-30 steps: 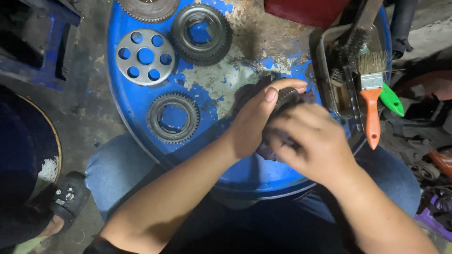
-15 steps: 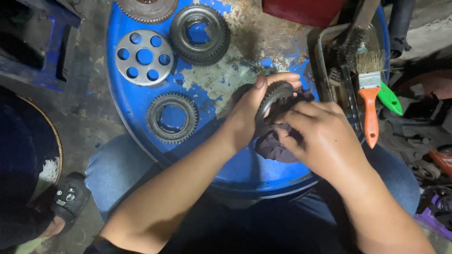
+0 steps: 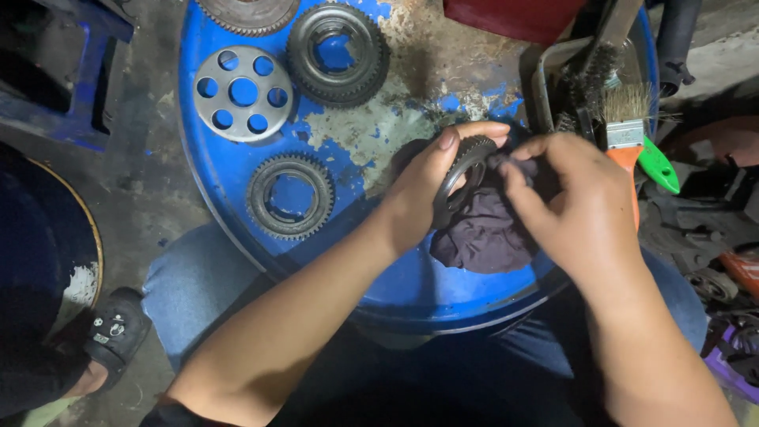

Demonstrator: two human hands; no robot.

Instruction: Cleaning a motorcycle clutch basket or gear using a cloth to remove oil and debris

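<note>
Between the curled fingers of the left hand (image 3: 423, 190) sits a toothed gear (image 3: 461, 175), held on edge over the blue drum top (image 3: 411, 277). Just right of it, the right hand (image 3: 577, 205) pinches a dark rag (image 3: 482, 233) against the gear's face (fingers bunched tight on the cloth). Beyond the left fingertips lie three more gears (image 3: 289, 196) and a holed disc (image 3: 243, 92); an orange-handled brush (image 3: 624, 130) lies past the right knuckles.

The gear (image 3: 462, 175) in the left hand (image 3: 423, 190) is dull, toothed metal; the rag (image 3: 482, 233) beneath the right hand (image 3: 577, 205) is matt dark cloth (creased). The drum (image 3: 237, 190) beyond shows chipped, rusty blue paint.
</note>
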